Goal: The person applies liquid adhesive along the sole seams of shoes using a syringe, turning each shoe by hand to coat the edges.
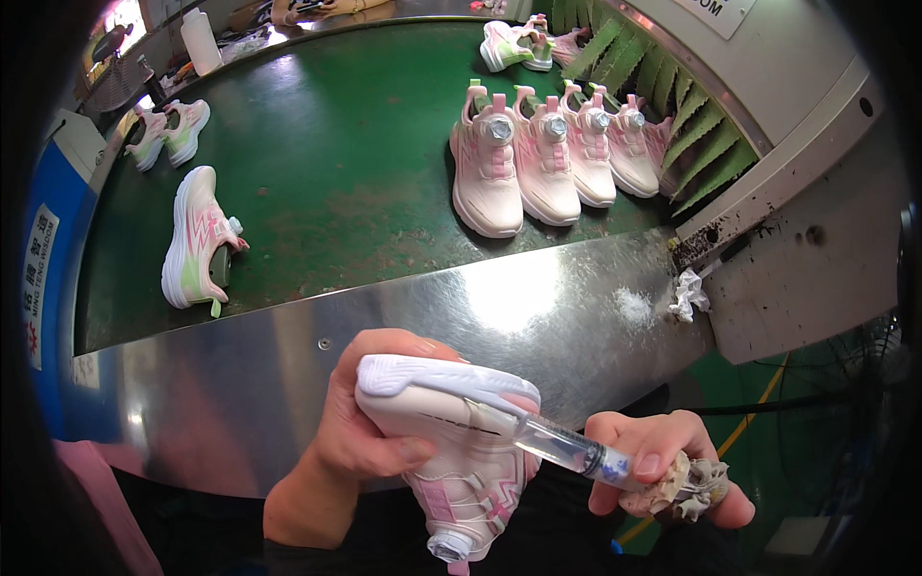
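A white and pink sneaker (471,470) is in my left hand (351,432), tilted on its side with the dial end pointing down toward me. The fingers wrap behind its white sole and the thumb presses the upper. My right hand (653,442) grips a transparent syringe (562,447), its tip touching the shoe near the line where sole and upper meet. Liquid inside the barrel is hard to make out. A crumpled, greyish wad (701,488) surrounds the plunger end, between the right thumb and fingers.
Beyond a shiny metal edge (403,305) runs a green conveyor belt (317,163). Several matching sneakers (488,178) stand at its right, beside a machine's green strip curtain (706,134). One sneaker (197,240) lies at left. Crumpled white paper (689,296) sits by the machine's corner.
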`<state>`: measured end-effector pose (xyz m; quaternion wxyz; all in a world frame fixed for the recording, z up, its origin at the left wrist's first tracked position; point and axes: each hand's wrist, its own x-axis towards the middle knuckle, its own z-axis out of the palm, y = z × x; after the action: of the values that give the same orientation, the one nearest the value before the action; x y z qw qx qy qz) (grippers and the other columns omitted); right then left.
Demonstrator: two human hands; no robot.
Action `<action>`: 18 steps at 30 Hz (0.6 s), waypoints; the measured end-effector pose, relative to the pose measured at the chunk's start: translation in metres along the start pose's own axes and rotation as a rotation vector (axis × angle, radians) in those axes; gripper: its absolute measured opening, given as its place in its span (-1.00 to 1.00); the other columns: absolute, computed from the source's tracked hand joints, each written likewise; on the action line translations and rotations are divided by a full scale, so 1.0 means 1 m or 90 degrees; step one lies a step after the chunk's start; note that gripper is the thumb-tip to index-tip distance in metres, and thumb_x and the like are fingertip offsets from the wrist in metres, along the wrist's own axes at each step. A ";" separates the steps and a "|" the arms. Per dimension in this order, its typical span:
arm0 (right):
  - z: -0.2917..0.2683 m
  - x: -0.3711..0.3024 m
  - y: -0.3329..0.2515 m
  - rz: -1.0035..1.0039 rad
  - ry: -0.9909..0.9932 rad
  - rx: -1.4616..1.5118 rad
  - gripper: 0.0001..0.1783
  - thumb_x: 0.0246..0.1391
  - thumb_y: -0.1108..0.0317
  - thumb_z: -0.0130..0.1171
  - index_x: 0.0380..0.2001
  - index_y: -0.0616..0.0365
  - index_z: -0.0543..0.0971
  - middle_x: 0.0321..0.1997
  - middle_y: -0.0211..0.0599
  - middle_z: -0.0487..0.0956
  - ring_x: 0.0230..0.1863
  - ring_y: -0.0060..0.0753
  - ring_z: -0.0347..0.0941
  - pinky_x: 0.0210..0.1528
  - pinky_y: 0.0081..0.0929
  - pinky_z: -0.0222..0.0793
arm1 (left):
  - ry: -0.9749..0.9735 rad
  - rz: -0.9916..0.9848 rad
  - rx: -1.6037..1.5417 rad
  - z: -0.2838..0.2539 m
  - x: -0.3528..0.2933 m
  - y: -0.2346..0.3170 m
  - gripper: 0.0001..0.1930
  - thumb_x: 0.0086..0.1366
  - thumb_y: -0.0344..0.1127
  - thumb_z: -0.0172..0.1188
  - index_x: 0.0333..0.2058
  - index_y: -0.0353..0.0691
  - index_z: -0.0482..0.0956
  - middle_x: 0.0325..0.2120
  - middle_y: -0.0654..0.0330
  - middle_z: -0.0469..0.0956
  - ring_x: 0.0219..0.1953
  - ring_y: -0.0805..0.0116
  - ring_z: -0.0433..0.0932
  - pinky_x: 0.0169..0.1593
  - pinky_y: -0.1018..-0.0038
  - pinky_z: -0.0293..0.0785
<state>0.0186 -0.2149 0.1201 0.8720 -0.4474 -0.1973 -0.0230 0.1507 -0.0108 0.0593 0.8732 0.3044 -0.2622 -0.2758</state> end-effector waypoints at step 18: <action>-0.028 -0.043 0.026 0.009 0.032 -0.015 -0.10 -0.13 -0.22 0.32 0.04 0.35 0.38 -0.11 -0.05 0.45 -0.08 -0.16 0.41 -0.07 -0.42 0.41 | 0.079 -0.136 0.073 -0.007 0.018 0.001 -0.31 0.00 0.03 0.25 0.00 -0.33 0.30 -0.27 -0.22 0.52 -0.28 -0.05 0.59 -0.19 0.11 0.58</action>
<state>-0.0065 -0.2277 0.0695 0.8714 -0.4585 -0.1718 -0.0307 0.1681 -0.0197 0.0606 0.8345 0.3967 -0.1892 -0.3323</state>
